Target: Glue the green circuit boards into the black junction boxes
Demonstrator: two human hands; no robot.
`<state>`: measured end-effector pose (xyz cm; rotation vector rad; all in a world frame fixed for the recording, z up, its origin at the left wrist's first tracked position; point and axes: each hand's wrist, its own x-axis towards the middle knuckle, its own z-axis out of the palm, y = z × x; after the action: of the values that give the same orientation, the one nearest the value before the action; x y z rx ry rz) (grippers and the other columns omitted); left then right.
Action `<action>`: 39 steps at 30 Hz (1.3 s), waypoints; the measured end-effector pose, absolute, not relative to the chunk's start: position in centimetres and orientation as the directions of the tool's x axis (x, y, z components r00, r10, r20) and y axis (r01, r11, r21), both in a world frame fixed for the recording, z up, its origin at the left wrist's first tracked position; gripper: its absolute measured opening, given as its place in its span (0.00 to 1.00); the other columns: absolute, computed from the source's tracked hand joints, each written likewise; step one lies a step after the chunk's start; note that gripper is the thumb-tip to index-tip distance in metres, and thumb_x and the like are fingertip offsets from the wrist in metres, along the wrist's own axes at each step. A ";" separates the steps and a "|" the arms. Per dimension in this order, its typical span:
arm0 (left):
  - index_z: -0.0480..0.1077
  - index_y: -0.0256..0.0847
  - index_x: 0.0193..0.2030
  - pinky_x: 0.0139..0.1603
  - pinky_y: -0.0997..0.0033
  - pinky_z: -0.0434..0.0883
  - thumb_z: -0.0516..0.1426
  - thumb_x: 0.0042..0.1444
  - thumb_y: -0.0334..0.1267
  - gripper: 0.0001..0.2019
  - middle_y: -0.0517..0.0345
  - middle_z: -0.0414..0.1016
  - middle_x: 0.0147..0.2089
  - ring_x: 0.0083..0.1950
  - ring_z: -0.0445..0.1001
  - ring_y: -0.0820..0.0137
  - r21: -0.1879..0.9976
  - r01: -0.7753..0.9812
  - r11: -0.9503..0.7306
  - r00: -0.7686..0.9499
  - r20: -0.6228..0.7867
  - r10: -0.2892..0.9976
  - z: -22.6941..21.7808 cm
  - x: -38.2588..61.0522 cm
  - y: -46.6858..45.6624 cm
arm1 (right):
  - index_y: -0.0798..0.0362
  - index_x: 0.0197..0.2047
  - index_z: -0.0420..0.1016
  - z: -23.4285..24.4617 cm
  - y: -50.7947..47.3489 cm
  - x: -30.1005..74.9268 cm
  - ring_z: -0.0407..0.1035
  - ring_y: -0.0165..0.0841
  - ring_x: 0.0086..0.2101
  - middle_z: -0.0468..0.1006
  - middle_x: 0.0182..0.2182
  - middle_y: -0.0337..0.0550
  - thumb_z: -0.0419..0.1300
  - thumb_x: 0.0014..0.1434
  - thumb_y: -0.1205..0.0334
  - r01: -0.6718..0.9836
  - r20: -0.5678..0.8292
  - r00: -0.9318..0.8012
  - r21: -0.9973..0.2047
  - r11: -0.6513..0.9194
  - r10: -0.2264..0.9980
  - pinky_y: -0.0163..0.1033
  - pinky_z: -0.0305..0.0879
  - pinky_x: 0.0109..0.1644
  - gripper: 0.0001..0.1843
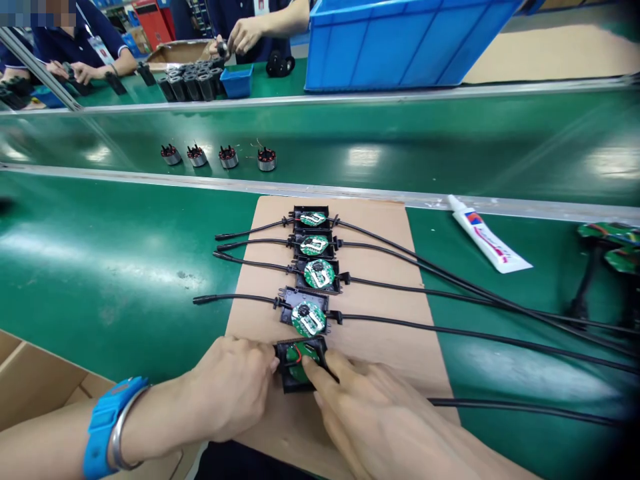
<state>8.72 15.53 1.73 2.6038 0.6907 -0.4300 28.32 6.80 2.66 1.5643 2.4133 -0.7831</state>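
Note:
A black plastic case [315, 385] with a green round circuit board [296, 371] and a red wire in it lies at the near end of the cardboard sheet [390, 280]. My left hand [235, 377] is closed, pinching the left edge of this case. Over its right side, my right hand [370, 400] grips the case, the index fingertip pressing on the board. A black cable [520, 407] runs off to the right from under my right hand. Beyond it, several similar cases [313, 277] with boards and cables lie in a column on the cardboard.
A white glue tube [490, 237] lies to the right, near more boards [610, 233]. Several motor stators [229, 157] stand on the green conveyor belt [360, 140]. Across it are a blue bin [400, 47], black cylindrical parts [193, 83] and two co-workers handling parts.

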 end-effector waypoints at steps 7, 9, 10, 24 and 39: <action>0.68 0.35 0.29 0.22 0.58 0.68 0.49 0.55 0.32 0.08 0.46 0.67 0.27 0.27 0.68 0.57 0.041 0.446 -0.894 0.814 -0.434 0.386 2.7 10.5 15.6 | 0.59 0.55 0.74 2.7 6.4 28.0 0.73 0.40 0.32 0.78 0.40 0.51 0.53 0.55 0.66 0.895 -0.333 -0.421 -0.305 0.326 0.844 0.42 0.64 0.31 0.24; 0.70 0.33 0.38 0.27 0.55 0.72 0.46 0.59 0.30 0.12 0.45 0.70 0.33 0.32 0.71 0.57 -0.004 0.499 -0.867 0.820 -0.323 0.473 3.2 10.0 15.1 | 0.58 0.53 0.74 2.5 6.0 27.9 0.72 0.38 0.29 0.78 0.38 0.49 0.55 0.54 0.66 0.903 -0.310 -0.398 -0.299 0.309 0.863 0.42 0.62 0.29 0.24; 0.70 0.33 0.43 0.31 0.56 0.73 0.44 0.59 0.28 0.15 0.45 0.71 0.37 0.34 0.72 0.58 0.006 0.493 -0.870 0.843 -0.254 0.475 3.3 9.6 14.6 | 0.58 0.52 0.75 2.4 5.9 27.8 0.72 0.38 0.28 0.78 0.36 0.48 0.55 0.52 0.66 0.903 -0.296 -0.394 -0.303 0.306 0.870 0.42 0.61 0.28 0.23; 0.64 0.35 0.59 0.40 0.58 0.75 0.47 0.55 0.26 0.24 0.45 0.71 0.48 0.42 0.72 0.62 0.310 0.420 -0.853 0.898 -0.008 0.439 2.3 8.2 12.9 | 0.48 0.49 0.64 5.0 6.2 30.8 0.70 0.35 0.38 0.75 0.39 0.39 0.52 0.57 0.68 0.744 -0.454 -0.327 -0.665 -0.071 0.829 0.38 0.62 0.37 0.16; 0.68 0.32 0.50 0.62 0.63 0.62 0.45 0.64 0.27 0.14 0.49 0.69 0.58 0.57 0.66 0.65 0.402 0.138 -0.905 0.969 0.133 0.207 -0.1 8.6 13.8 | 0.54 0.32 0.63 2.9 5.4 29.9 0.64 0.33 0.23 0.69 0.23 0.42 0.39 0.67 0.66 0.850 -0.404 -0.161 -0.520 -0.081 0.901 0.37 0.48 0.27 0.15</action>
<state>8.63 13.75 -0.08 2.7190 0.2482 0.2418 29.85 5.43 2.86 2.0796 2.1766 -1.1251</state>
